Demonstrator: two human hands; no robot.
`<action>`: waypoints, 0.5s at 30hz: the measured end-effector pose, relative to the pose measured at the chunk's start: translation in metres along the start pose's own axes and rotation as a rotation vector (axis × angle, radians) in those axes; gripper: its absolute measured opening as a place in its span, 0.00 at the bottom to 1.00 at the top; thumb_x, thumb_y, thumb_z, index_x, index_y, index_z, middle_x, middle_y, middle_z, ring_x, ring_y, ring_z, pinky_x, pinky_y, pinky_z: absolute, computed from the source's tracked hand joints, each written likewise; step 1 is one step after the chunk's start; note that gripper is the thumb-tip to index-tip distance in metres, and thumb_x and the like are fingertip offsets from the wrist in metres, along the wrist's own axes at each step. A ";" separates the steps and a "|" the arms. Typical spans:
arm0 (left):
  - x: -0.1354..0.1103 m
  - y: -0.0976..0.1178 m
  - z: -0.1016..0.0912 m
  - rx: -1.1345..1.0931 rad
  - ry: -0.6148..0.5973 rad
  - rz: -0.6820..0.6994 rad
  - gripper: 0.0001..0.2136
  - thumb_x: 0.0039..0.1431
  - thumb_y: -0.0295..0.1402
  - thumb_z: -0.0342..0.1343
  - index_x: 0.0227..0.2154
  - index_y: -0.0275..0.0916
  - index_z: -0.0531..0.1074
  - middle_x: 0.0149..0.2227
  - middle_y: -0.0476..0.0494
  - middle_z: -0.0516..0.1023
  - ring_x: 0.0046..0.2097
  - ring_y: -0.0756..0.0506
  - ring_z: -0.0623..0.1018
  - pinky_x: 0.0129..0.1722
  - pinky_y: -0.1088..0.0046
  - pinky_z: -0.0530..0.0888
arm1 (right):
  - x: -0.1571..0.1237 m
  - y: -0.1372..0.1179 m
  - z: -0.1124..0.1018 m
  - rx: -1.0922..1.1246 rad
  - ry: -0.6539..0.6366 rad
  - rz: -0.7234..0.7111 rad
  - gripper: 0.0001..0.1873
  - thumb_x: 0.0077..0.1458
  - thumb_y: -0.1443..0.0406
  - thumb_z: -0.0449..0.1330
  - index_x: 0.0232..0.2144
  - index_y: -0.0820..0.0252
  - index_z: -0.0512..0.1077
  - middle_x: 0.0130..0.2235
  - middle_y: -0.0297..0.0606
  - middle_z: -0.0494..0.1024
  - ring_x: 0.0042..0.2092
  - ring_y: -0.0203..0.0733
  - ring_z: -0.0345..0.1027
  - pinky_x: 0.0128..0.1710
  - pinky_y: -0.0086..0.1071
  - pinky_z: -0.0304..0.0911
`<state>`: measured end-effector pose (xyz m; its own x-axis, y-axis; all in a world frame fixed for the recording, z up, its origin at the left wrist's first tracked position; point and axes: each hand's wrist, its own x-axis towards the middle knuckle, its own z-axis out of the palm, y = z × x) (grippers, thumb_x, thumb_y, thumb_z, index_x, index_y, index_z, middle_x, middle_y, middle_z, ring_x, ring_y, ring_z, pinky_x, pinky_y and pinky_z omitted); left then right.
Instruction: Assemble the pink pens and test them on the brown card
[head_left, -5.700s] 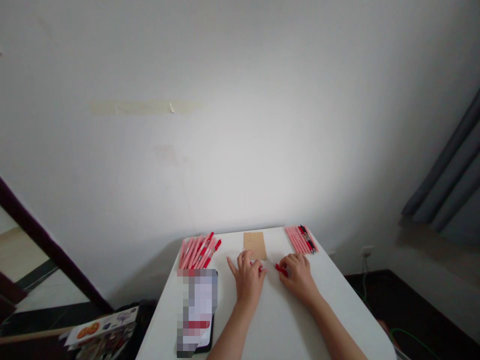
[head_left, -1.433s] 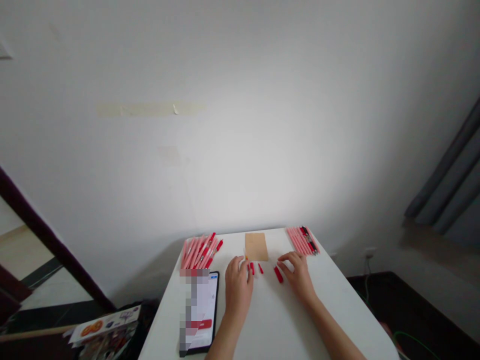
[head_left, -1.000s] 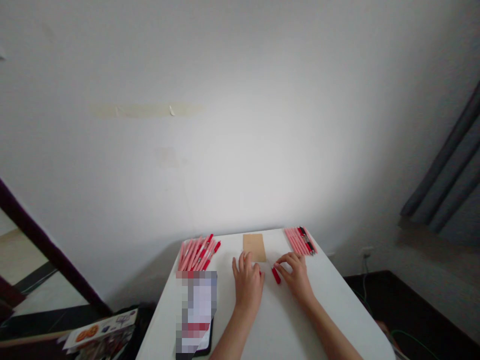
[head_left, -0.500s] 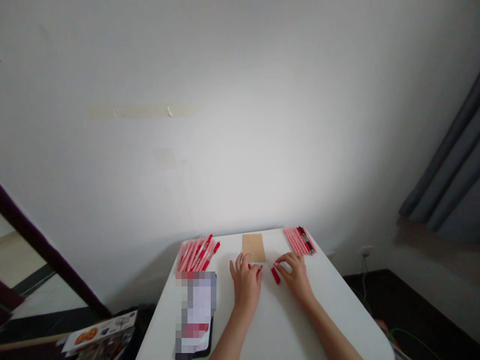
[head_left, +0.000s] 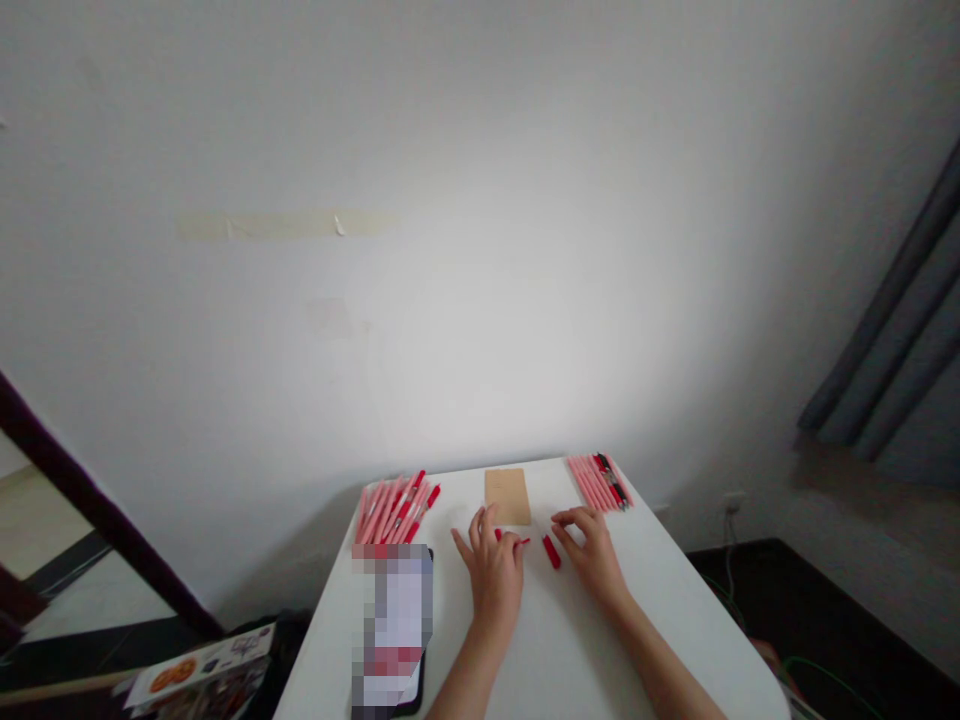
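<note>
Both my hands rest on a white table (head_left: 555, 640). My left hand (head_left: 491, 565) lies palm down with its fingers curled over small red pen parts (head_left: 517, 540) at its fingertips. My right hand (head_left: 589, 550) is bent, its fingertips pinched next to a short red pen piece (head_left: 551, 552) that lies on the table. Whether either hand actually grips a piece is too small to make out.
A fan of pink and red pens (head_left: 396, 505) lies at the far left of the table, a neat row of pink pens (head_left: 600, 481) at the far right. A tan card (head_left: 507, 496) sits between them. A phone (head_left: 391, 630) lies left of my left arm.
My left hand has spread its thumb out to the left and the small red parts show at its fingertips. My right hand stays by the short red piece.
</note>
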<state>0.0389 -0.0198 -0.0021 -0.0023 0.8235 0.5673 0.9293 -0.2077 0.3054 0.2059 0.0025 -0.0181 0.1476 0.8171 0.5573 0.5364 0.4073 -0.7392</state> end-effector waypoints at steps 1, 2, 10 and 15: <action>0.000 0.000 0.000 -0.004 0.004 -0.001 0.07 0.56 0.28 0.52 0.29 0.43 0.76 0.57 0.43 0.66 0.61 0.37 0.61 0.60 0.34 0.50 | 0.000 0.000 0.000 0.008 0.004 0.008 0.16 0.54 0.52 0.57 0.32 0.57 0.76 0.34 0.43 0.75 0.41 0.47 0.67 0.45 0.41 0.63; 0.000 0.000 0.001 -0.007 0.010 -0.001 0.07 0.56 0.28 0.52 0.30 0.43 0.76 0.57 0.43 0.66 0.61 0.37 0.62 0.60 0.34 0.50 | 0.000 0.000 0.001 0.016 0.005 0.015 0.16 0.54 0.53 0.57 0.32 0.58 0.76 0.34 0.43 0.75 0.41 0.47 0.67 0.45 0.41 0.63; 0.000 0.003 -0.008 -0.072 0.075 0.022 0.10 0.58 0.27 0.50 0.34 0.44 0.76 0.55 0.41 0.67 0.58 0.39 0.66 0.59 0.35 0.55 | -0.002 -0.001 0.003 0.081 -0.020 0.040 0.12 0.51 0.55 0.61 0.31 0.55 0.77 0.39 0.44 0.74 0.48 0.49 0.66 0.51 0.42 0.62; -0.001 0.002 -0.011 -0.125 0.082 0.018 0.10 0.59 0.27 0.49 0.32 0.43 0.75 0.53 0.40 0.68 0.57 0.40 0.66 0.58 0.36 0.56 | -0.004 -0.006 0.003 0.095 -0.065 0.059 0.11 0.51 0.56 0.61 0.30 0.54 0.78 0.40 0.44 0.74 0.50 0.50 0.66 0.52 0.42 0.61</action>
<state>0.0368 -0.0273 0.0063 -0.0214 0.7743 0.6324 0.8764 -0.2899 0.3846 0.1998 -0.0019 -0.0170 0.1207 0.8643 0.4884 0.4466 0.3921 -0.8042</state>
